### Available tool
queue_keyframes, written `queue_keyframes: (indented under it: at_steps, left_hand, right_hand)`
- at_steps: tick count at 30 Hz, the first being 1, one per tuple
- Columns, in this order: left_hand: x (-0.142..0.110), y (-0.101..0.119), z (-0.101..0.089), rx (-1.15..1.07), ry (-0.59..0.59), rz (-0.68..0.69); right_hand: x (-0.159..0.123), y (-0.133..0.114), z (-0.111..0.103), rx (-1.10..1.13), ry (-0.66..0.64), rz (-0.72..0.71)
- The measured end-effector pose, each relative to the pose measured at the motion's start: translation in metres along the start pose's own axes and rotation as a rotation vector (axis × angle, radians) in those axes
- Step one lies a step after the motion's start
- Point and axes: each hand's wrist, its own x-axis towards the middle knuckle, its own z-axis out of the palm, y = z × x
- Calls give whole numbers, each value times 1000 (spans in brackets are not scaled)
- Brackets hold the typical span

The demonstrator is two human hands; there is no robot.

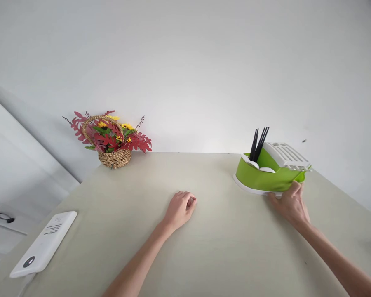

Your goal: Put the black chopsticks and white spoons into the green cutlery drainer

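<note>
A green and white utensil holder (256,177) stands toward the right of the table, with a slotted white rack (287,154) on its top. Several black chopsticks (256,146) lean upright in its left part, and white rounded pieces (266,169) show along the near rim. My right hand (293,204) is closed on the holder's near right end, thumb at the white base and fingers on the green side; some fingertips are hidden behind it. My left hand (179,209) rests on the middle of the table, fingers curled in, with nothing visible in them.
A wicker basket (115,159) of red leaves and yellow flowers stands at the back left, against the wall. At the left edge lies a long white device (46,243) with a cord. A white cabinet (21,156) with a black handle is beyond the left table edge.
</note>
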Motion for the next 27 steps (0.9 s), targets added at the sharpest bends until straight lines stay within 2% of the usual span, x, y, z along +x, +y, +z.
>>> queue_keyframes:
  at_steps: [4,13,18,23,27]
  left_hand:
    - [0,1,0,-1,-4,-2]
    - [0,2,0,-9,4,7]
    - [-2,2,0,-31,3,16]
    - [-6,3,-1,-108,117,19]
    - [-6,-1,2,-219,196,-61]
  right_hand:
    - [-7,-21,2,4,-90,-5]
    - [-42,-69,13,140,-45,-131]
    - [-73,-102,17,193,53,-189]
    - [-96,-133,8,296,88,-295]
    - [-105,-143,0,350,22,-266]
